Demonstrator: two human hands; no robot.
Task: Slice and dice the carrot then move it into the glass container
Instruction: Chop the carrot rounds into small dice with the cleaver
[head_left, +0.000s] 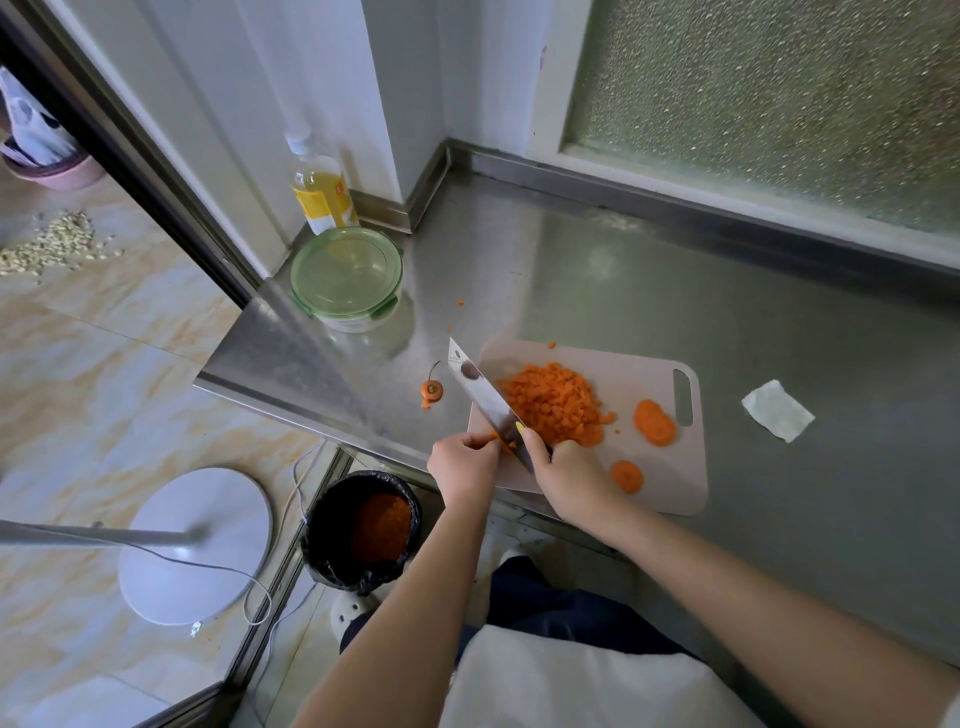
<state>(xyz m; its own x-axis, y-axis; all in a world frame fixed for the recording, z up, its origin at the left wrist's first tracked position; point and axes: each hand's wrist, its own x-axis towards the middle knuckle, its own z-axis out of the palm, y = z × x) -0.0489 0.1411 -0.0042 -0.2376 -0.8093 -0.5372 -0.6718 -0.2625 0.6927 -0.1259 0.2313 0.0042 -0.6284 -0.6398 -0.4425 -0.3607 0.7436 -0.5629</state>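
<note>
Right hand (566, 478) wraps the cleaver (483, 397) handle; left hand (462, 465) touches the blade flank, probably clearing stuck bits, grasp unclear. Diced carrot (550, 402) heaped on cutting board (670, 493); slices (654, 422) uncut; glass container (347, 275) lidded, well apart

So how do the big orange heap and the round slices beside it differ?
The diced heap is many tiny cubes piled beside the cleaver; the round slices are few, whole flat discs lying nearer the handle slot of the cutting board. Both are carrot on that board.
</note>
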